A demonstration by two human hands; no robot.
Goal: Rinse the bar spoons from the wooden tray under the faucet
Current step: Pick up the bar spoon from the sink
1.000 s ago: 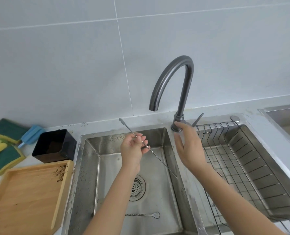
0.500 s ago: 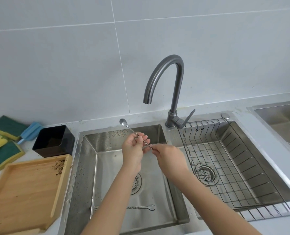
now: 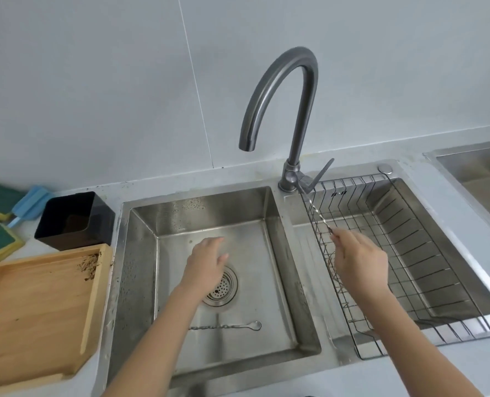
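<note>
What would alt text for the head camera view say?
The right hand holds a bar spoon over the wire rack; the empty left hand hovers over the left basin, where another spoon lies.

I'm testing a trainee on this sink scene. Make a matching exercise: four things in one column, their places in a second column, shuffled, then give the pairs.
Things:
1. Loose spoon
2. Held spoon
3. Black box
4. Left hand

Places:
A. On the counter behind the wooden tray
B. In the right hand, over the wire rack
C. Flat on the left basin floor, near the front
D. Empty, above the drain

Pairs: 1-C, 2-B, 3-A, 4-D
</note>
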